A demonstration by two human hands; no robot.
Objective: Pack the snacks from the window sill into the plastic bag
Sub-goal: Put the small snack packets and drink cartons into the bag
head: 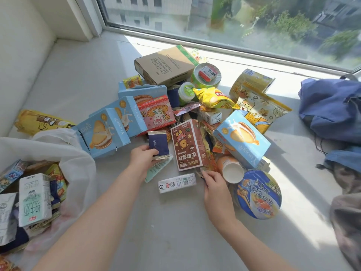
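So, your left hand [143, 156] is clenched on a navy packet [158, 146]: thumb over its lower left corner, fingers underneath, right at the front edge of the snack pile. A pale green packet [157, 170] lies flat just under that hand.

Your right hand [214, 182] is down at the foot of the brown box [189, 144], fingertips in among the loose wrappers there. Can't tell if it's actually pinching one or just touching.

The rest of the snacks are heaped mid window sill [166, 231]. There's a small white milk carton [176, 182] lying on its side between your two hands, and a paper cup [232, 171] tipped over just beside your right hand. A blue noodle bowl [259, 194] leans next to the cup.

Further back you've got a blue biscuit box [242, 137] on the right and two more blue biscuit boxes [103, 133] on the left. A pink box [156, 112] sits between them, with a yellow crisp bag [213, 96] and a cardboard box [166, 65] behind it by the glass.

The plastic bag [78, 163] sits open at the far left of the sill, just beside the left-hand blue boxes. It's already got stuff in it, including a white and green carton [35, 200] and some packets.

Blue cloth [332, 108] is bunched up at the right end.
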